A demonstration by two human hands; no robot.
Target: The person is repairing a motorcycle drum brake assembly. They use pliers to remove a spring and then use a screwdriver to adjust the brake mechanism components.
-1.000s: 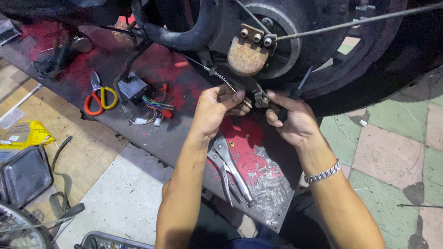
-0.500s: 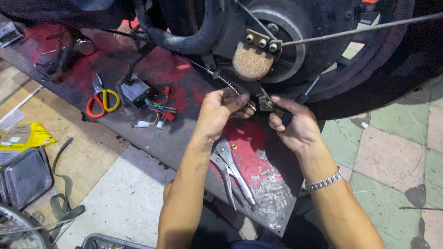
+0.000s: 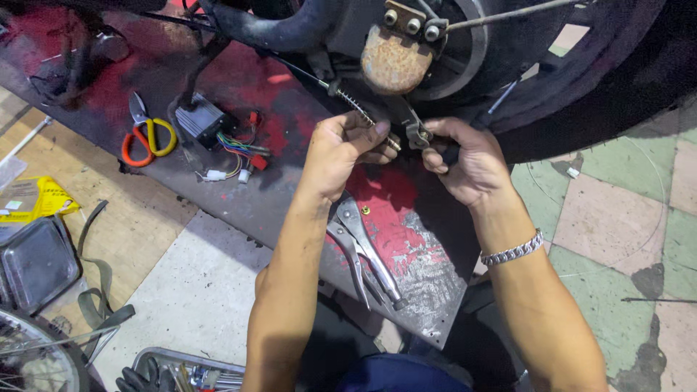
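Note:
My left hand [image 3: 343, 151] pinches the threaded end of a brake cable [image 3: 361, 110] with a spring on it, just below the rear wheel's brake drum [image 3: 435, 43]. My right hand [image 3: 468, 161] grips a dark metal tool [image 3: 415, 131] whose jaws meet the cable end between my two hands. A rusty brake arm plate [image 3: 393, 58] sits right above them. Locking pliers [image 3: 361, 250] lie on the red metal plate [image 3: 406, 239] under my left forearm.
Orange and yellow scissors [image 3: 147, 134] and a black electrical box with coloured wires [image 3: 214, 131] lie on the plate to the left. A black tyre [image 3: 602, 80] fills the upper right. A metal tray [image 3: 36, 261], a yellow packet [image 3: 29, 199] and a tool tray [image 3: 181, 370] sit on the floor.
The view has closed in on the brake area and shifted. Both hands have stayed at the cable end, with the right hand's tool now set closer against it.

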